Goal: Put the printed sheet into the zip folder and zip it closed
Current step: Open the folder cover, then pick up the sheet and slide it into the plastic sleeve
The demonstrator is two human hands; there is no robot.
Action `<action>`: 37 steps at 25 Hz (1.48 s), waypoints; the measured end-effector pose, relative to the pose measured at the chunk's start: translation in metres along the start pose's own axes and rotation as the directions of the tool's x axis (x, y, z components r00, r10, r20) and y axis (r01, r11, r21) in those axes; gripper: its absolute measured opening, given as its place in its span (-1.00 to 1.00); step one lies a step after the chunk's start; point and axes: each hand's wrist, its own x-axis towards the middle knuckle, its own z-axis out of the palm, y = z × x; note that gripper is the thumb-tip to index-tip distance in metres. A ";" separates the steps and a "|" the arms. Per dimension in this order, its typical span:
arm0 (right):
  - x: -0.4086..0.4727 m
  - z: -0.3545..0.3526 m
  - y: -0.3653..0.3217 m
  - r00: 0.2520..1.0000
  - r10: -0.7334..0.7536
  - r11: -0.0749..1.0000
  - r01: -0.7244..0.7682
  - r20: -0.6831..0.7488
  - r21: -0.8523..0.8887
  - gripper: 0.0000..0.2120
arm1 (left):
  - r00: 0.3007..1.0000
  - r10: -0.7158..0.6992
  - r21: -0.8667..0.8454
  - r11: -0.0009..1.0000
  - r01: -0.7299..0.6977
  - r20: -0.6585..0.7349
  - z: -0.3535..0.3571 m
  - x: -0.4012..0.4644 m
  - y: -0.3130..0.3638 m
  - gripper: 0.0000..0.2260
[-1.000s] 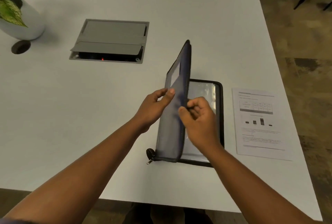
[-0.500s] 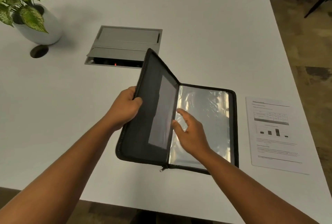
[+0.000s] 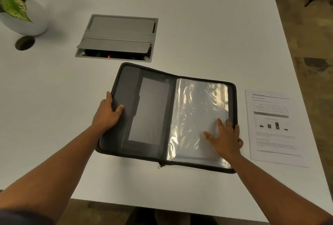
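A: Left hand point(image 3: 108, 114) grips the outer edge of the open zip folder point(image 3: 153, 116), thumb over the cover. Right hand point(image 3: 225, 139) lies spread flat on the plastic sleeve point(image 3: 198, 116).

B: Printed sheet point(image 3: 273, 127)?

A: On the table point(image 3: 198, 17), just right of the folder, untouched.

B: Risk?

A: Glossy sleeve may buckle or snag the sheet's corner; cover may spring back if released.

zip folder point(image 3: 149, 109) dark grey, clear glossy sleeve | printed sheet point(image 3: 272, 127) white, black print | table point(image 3: 198, 26) white
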 end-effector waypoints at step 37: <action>0.039 -0.102 0.222 0.845 0.466 0.812 -0.291 -0.263 0.505 -0.32 | 0.565 0.640 0.132 0.593 -0.794 0.522 0.293 -0.105 0.308 -0.20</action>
